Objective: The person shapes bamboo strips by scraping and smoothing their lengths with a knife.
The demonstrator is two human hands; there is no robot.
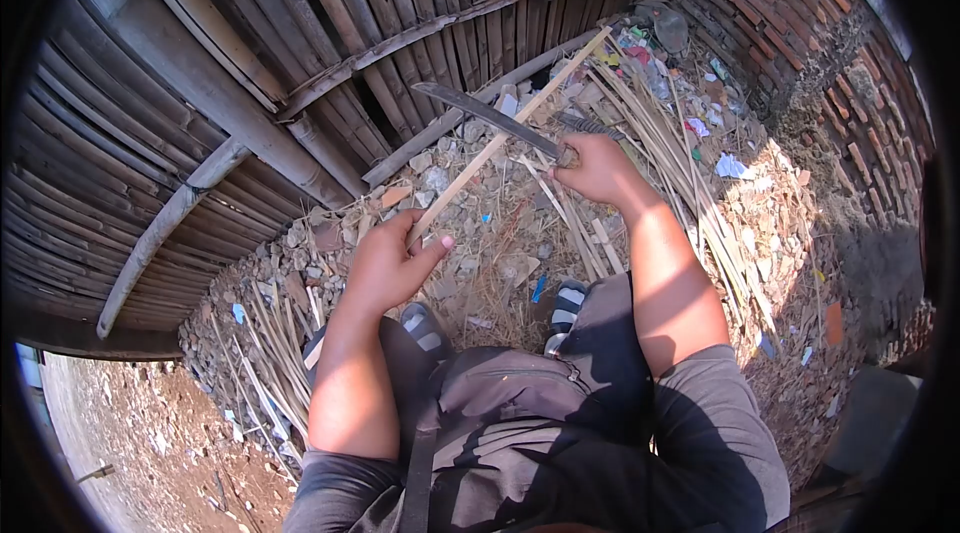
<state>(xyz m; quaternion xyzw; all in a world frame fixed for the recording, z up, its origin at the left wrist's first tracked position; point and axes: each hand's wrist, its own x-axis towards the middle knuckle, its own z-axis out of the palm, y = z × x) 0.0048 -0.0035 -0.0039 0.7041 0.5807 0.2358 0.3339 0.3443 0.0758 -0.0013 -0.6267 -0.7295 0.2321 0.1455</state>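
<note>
My left hand (388, 263) grips the near end of a long pale bamboo strip (465, 176), its thumb stretched along one side. The strip slants up and away to the right, over the rubble. In my right hand (597, 170) is the handle of a machete (492, 116), with the dark blade pointing left. The blade crosses the strip around its middle; whether it cuts into it, I cannot tell. The handle is mostly hidden by my fingers.
Split bamboo strips (670, 158) lie in a pile on the right, and more strips (268, 358) lie at left. A bamboo slat wall (390, 23) rises ahead, a brick wall (745, 3) at right. Stones and litter cover the ground around my sandals (567, 308).
</note>
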